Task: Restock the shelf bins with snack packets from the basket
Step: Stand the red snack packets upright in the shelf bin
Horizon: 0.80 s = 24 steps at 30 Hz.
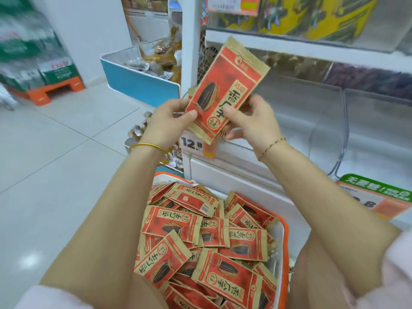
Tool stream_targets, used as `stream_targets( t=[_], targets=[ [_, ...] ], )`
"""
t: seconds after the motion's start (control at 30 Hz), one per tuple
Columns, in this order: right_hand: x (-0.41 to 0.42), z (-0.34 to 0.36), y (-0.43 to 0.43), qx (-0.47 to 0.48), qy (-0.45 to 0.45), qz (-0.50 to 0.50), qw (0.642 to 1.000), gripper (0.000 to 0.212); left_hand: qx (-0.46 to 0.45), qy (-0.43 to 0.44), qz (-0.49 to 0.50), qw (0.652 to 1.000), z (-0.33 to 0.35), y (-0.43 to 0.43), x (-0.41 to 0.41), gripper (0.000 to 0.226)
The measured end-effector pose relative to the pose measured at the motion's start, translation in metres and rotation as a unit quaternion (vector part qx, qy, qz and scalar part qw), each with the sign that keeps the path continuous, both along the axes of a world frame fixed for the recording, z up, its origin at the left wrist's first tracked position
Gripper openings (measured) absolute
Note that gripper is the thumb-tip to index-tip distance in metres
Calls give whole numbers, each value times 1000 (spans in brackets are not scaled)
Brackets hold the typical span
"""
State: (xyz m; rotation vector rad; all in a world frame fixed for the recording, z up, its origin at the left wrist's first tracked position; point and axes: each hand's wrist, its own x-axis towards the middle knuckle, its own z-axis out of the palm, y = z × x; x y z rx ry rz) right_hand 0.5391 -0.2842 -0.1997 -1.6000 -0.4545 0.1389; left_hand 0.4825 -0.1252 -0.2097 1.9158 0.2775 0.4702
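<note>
Both hands hold a small stack of red-and-tan sunflower seed packets [225, 90] upright in front of the shelf. My left hand [171, 121] pinches the stack's lower left edge with thumb on front. My right hand [252, 121] grips its lower right corner, fingers behind. Below, between my forearms, a white basket with an orange rim [282, 237] is full of several more of the same packets [207, 237]. A clear plastic shelf bin [301, 121] stands just right of the held stack, and I see nothing inside it.
A second clear bin [379, 130] sits further right. Price tags hang on the shelf edge [196, 146]. Yellow packages fill the upper shelf [312, 16]. A blue bin of wrapped snacks [142, 81] stands on the tiled floor [55, 152] to the left, with green boxes on an orange pallet [44, 70].
</note>
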Motion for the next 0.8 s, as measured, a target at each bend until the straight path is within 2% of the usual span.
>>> stream_targets(
  t=[0.1, 0.17, 0.27, 0.37, 0.43, 0.53, 0.6, 0.67, 0.73, 0.8],
  targets=[
    [18, 4, 11, -60, -113, -44, 991, 22, 38, -22, 60, 997, -1, -1, 18, 27],
    [27, -2, 19, -127, -147, -41, 980, 29, 63, -10, 94, 994, -4, 1, 29, 38],
    [34, -22, 26, -269, -152, -40, 950, 33, 84, -25, 110, 990, -5, 4, 40, 56],
    [35, -33, 32, -322, -130, -40, 937, 27, 52, -57, 49, 996, 0, 1, 46, 68],
    [37, -33, 38, -347, -127, -34, 929, 27, 111, -52, 25, 992, 0, -3, 51, 73],
    [40, -33, 46, -373, -150, -22, 916, 31, 220, -21, 60, 973, -2, -7, 60, 76],
    [42, -32, 43, -354, -106, 30, 929, 28, 238, -22, 93, 966, -3, -6, 64, 70],
    [48, -23, 32, -268, 32, 84, 959, 21, 241, -30, 91, 966, -5, -4, 66, 61],
    [58, -15, 20, -189, 181, 92, 961, 23, 220, -29, 76, 972, -6, -3, 67, 55],
    [71, -13, 15, -192, 215, 71, 955, 31, 173, -31, 62, 983, -4, -4, 66, 53]
  ],
)
